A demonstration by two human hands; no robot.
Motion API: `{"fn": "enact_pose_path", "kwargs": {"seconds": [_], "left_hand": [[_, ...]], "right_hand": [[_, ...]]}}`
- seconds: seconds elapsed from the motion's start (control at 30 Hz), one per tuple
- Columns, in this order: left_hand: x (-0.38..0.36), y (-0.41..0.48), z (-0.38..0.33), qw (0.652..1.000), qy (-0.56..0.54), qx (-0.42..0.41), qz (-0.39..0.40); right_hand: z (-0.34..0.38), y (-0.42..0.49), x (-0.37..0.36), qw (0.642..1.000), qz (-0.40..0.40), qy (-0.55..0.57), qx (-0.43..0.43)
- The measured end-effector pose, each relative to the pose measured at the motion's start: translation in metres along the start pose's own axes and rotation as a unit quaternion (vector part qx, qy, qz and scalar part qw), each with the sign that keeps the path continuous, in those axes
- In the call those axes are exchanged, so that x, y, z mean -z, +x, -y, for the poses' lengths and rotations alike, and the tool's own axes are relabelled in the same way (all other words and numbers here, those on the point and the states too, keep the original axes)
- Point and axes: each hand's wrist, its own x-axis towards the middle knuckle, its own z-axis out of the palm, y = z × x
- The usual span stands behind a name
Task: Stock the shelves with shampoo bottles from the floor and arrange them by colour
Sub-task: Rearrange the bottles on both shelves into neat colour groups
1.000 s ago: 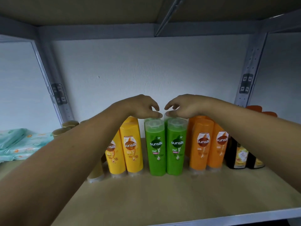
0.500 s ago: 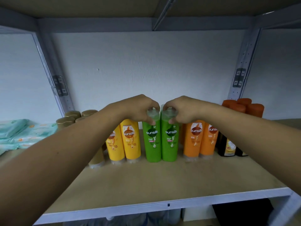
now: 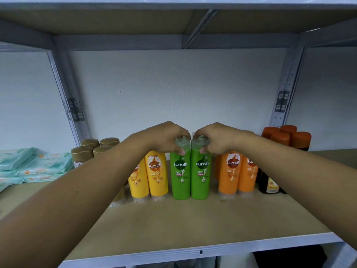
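Note:
Two green shampoo bottles stand side by side, touching, in the middle of the wooden shelf (image 3: 193, 227). My left hand (image 3: 166, 137) grips the clear cap of the left green bottle (image 3: 180, 176). The right green bottle (image 3: 201, 176) has its cap held by my right hand (image 3: 218, 138). Yellow bottles (image 3: 156, 175) stand directly to their left and orange bottles (image 3: 229, 173) to their right, with a small gap. More bottles stand behind the front row, mostly hidden.
Gold-capped bottles (image 3: 92, 149) stand at the left behind my forearm. Dark bottles with orange-red caps (image 3: 286, 138) stand at the far right. Packs of wipes (image 3: 34, 165) lie on the left end. Grey uprights (image 3: 71, 101) frame the bay; an upper shelf (image 3: 173, 22) hangs overhead.
My hands came down from above the caps and closed around the two green bottles' caps. The view pulled back, so the shelf's front edge shows.

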Motion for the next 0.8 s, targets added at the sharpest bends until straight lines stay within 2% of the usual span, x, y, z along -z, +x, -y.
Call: {"fn": "enact_pose_path", "kwargs": {"seconds": [0.23, 0.5, 0.8], "left_hand": [[0.001, -0.005, 0.001, 1.000, 0.005, 0.021, -0.011], [0.001, -0.019, -0.013, 0.997, 0.059, 0.042, -0.013], [0.027, -0.036, -0.064, 0.996, 0.074, 0.015, -0.040]], "right_hand": [[-0.003, -0.002, -0.001, 1.000, -0.010, 0.015, 0.001], [-0.006, -0.033, 0.008, 0.998, -0.050, -0.022, 0.041], [-0.023, -0.094, 0.031, 0.997, -0.039, -0.069, 0.002]]}}
